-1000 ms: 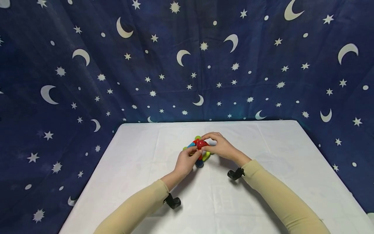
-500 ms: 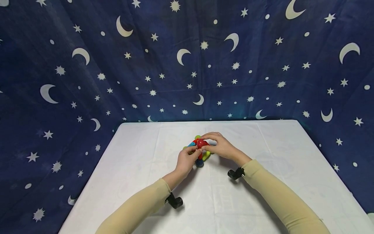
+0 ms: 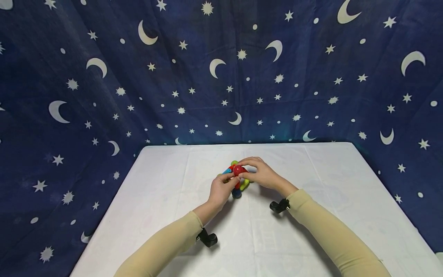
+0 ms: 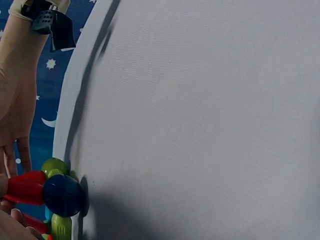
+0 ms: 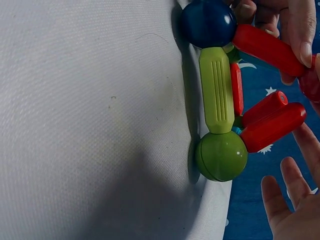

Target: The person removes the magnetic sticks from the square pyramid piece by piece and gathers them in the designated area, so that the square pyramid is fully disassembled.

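Observation:
A toy frame of coloured balls and rods stands on the table. A red ball (image 3: 238, 171) sits at its top, with the thumb and index finger of my right hand (image 3: 261, 173) around it. My left hand (image 3: 220, 192) pinches a red rod (image 5: 270, 49) just below that ball. This rod slopes down to a dark blue ball (image 5: 208, 22) on the table. In the right wrist view, a lime green rod (image 5: 216, 90) links the blue ball to a green ball (image 5: 221, 156). Two more red rods rise from there, one (image 5: 274, 128) near the right fingers.
A white cloth covers the table (image 3: 249, 238). A dark blue curtain (image 3: 194, 77) with moons and stars hangs behind and at the sides. Black wrist cameras, one at the left (image 3: 207, 238) and one at the right (image 3: 278, 206), jut out from beige sleeves.

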`<action>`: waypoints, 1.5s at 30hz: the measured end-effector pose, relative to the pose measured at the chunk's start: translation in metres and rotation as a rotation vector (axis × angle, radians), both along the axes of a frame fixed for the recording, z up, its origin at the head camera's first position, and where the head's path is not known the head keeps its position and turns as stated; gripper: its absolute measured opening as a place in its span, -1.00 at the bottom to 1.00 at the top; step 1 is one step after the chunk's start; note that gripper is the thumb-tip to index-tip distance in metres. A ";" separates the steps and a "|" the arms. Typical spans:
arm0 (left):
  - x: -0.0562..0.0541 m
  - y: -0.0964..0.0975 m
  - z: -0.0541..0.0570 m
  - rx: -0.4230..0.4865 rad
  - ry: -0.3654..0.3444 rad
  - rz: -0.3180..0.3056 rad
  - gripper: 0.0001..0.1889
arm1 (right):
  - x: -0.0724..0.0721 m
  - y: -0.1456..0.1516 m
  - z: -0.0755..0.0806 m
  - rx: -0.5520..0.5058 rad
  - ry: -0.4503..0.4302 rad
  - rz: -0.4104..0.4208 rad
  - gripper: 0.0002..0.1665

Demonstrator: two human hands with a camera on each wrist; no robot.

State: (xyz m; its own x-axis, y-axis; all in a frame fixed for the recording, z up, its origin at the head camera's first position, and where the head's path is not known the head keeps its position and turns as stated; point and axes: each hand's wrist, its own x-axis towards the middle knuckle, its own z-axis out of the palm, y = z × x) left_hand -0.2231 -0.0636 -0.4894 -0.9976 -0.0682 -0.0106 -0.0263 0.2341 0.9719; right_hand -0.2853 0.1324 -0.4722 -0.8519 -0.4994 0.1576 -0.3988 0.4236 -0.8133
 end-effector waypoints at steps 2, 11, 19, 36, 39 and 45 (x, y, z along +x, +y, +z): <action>0.000 0.000 0.000 -0.002 -0.002 0.004 -0.67 | 0.000 0.000 0.000 0.006 0.003 -0.001 -0.41; -0.002 0.001 0.000 -0.020 -0.001 0.013 -0.72 | 0.000 0.003 0.006 -0.012 0.005 -0.036 -0.49; -0.002 -0.002 -0.003 -0.051 0.001 -0.023 -0.68 | -0.009 0.035 0.018 0.002 0.049 -0.114 -0.49; 0.015 -0.042 0.003 -0.235 0.023 -0.159 -0.66 | -0.022 0.146 0.005 0.298 -0.056 -0.315 -0.33; 0.013 -0.056 0.006 -0.317 0.060 -0.203 -0.69 | -0.024 0.151 0.000 0.302 -0.082 -0.313 -0.34; 0.005 -0.076 0.011 -0.397 0.128 -0.199 -0.69 | -0.028 0.150 -0.007 0.293 -0.094 -0.313 -0.33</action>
